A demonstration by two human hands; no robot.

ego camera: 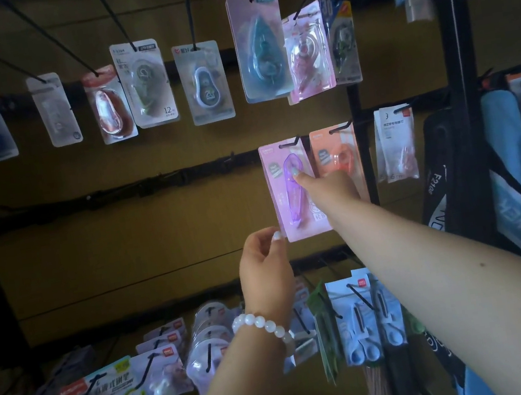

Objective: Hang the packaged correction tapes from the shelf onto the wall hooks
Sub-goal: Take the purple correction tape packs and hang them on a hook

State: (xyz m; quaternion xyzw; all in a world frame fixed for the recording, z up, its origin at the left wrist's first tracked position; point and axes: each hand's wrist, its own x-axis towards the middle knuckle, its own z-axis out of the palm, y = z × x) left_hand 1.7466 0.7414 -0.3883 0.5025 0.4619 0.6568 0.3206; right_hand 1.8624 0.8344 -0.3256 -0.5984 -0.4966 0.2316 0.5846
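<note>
Purple pack: on hook, beside orange pack
Left hand: pinches bottom corner
Right hand: fingertip on blister; grip unclear

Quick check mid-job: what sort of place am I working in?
Most likely a stationery shop's display wall: rows of black hooks carry packaged goods, such as the purple correction tape pack, and packaged scissors hang lower down.

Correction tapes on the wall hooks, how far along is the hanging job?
Done: an upper row of packs and an orange pack hang on hooks. In hand: the purple pack sits on its hook, the left hand pinching its lower corner, the right hand touching its front. Left: the shelf is out of view, so remaining packs cannot be counted.
</note>
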